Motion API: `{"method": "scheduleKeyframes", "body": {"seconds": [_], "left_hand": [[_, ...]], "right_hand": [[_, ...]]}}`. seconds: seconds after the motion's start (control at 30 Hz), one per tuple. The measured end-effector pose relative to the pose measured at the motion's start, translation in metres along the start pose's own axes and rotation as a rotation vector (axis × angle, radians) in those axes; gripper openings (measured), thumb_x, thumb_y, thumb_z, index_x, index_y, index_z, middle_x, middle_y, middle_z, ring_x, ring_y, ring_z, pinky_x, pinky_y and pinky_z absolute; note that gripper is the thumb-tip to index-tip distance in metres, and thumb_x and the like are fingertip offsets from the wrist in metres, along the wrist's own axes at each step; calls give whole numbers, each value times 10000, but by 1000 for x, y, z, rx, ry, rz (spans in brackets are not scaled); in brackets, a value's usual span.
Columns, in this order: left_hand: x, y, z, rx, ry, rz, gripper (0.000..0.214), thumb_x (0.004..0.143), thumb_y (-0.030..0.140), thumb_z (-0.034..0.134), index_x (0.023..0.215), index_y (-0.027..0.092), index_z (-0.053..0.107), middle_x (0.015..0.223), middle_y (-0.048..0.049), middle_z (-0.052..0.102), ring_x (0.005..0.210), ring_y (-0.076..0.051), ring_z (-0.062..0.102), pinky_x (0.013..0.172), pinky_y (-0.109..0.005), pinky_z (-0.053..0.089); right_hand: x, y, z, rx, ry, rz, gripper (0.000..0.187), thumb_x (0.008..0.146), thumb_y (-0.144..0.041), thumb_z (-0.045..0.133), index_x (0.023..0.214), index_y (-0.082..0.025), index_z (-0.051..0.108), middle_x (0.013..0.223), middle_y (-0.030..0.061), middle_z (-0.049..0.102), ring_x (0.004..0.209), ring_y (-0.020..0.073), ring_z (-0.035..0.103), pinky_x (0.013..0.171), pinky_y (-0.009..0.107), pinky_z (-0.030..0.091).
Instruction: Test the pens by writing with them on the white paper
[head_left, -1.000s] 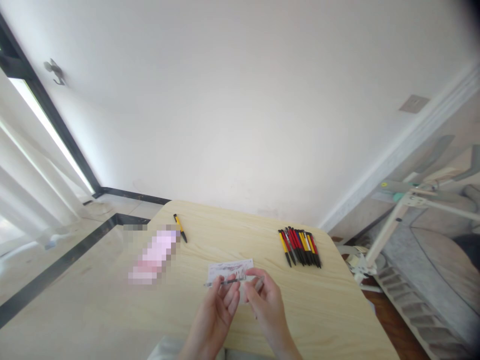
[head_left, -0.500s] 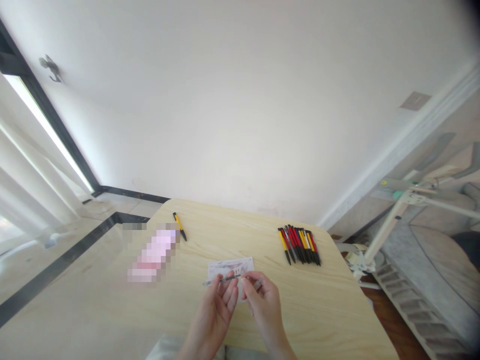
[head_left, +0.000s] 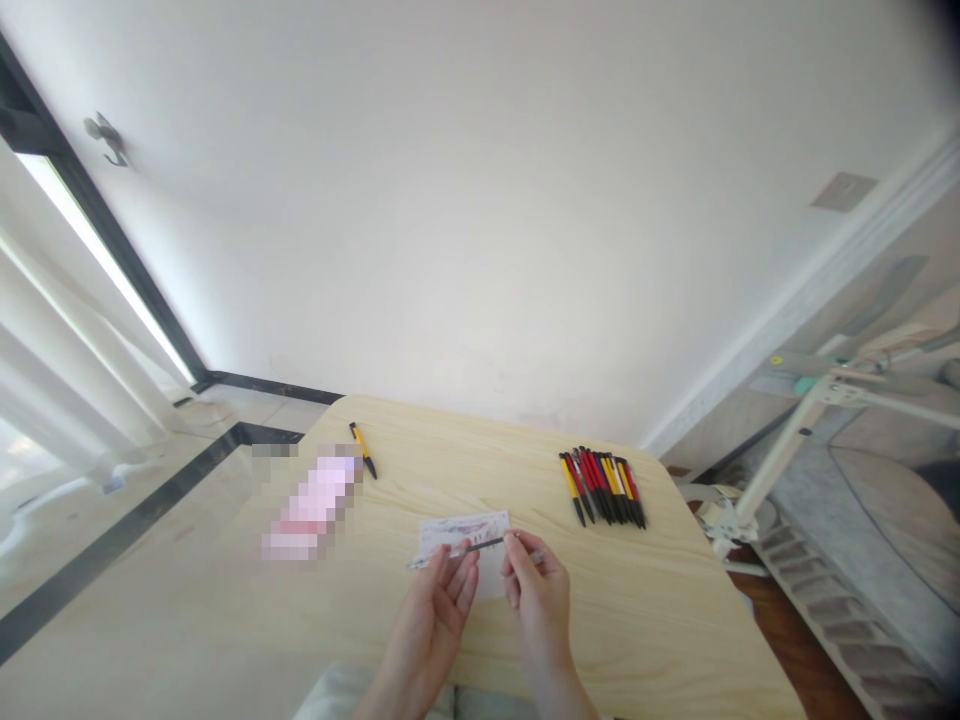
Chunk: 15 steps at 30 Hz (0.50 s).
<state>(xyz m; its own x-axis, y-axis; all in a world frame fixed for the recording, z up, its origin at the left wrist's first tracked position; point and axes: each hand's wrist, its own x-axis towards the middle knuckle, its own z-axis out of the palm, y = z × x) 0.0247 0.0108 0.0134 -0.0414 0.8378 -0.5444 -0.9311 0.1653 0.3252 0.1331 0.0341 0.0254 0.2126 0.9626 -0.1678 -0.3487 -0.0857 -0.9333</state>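
Over a scribbled sheet of paper (head_left: 491, 580), my left hand (head_left: 439, 610) pinches a clear pen barrel (head_left: 420, 562) between thumb and fingers, its tip pointing left. My right hand (head_left: 541, 590) grips the right end of a thin dark refill (head_left: 487, 544) with thumb and forefinger. The refill's left end runs to the barrel at my left fingers. A small clear piece (head_left: 538, 556) also shows among my right fingers; its kind is hard to make out.
Several red, yellow and dark pens (head_left: 602, 488) lie side by side at the right of the wooden table (head_left: 450, 450). A single yellow and black pen (head_left: 363, 450) lies at the far left. A pixelated pink patch (head_left: 315, 505) covers the table's left edge.
My right hand has moved to the right, away from my left hand. More of the dark refill now shows between the hands. My left hand has stayed nearly still.
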Motion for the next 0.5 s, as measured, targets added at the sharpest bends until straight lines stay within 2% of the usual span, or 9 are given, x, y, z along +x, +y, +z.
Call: {"method": "scheduleKeyframes", "body": {"seconds": [0.13,0.23,0.5], "left_hand": [[4,10,4,39,74,47,54,753,94,549,802,109,566,889,-115,655,781,-154,638,686,-242,535],[3,16,8,73,104,52,79,753,81,545,825,101,569,810,-95,655,709,-131,640,619,-208,536],[-3,23,11,288,55,-11,197,736,146,589,922,148,525,718,-47,643,503,-72,586,461,-164,486]], "right_hand": [[13,-6,-13,128,44,23,236,651,-349,679,723,-150,573,471,-82,461,297,-2,261,289,132,150],[19,-12,-23,158,74,19,235,648,-343,683,690,-157,546,486,-85,463,296,0,267,290,132,156],[23,-7,-28,148,75,20,238,653,-343,678,692,-155,538,490,-82,468,294,3,275,286,132,159]]}}
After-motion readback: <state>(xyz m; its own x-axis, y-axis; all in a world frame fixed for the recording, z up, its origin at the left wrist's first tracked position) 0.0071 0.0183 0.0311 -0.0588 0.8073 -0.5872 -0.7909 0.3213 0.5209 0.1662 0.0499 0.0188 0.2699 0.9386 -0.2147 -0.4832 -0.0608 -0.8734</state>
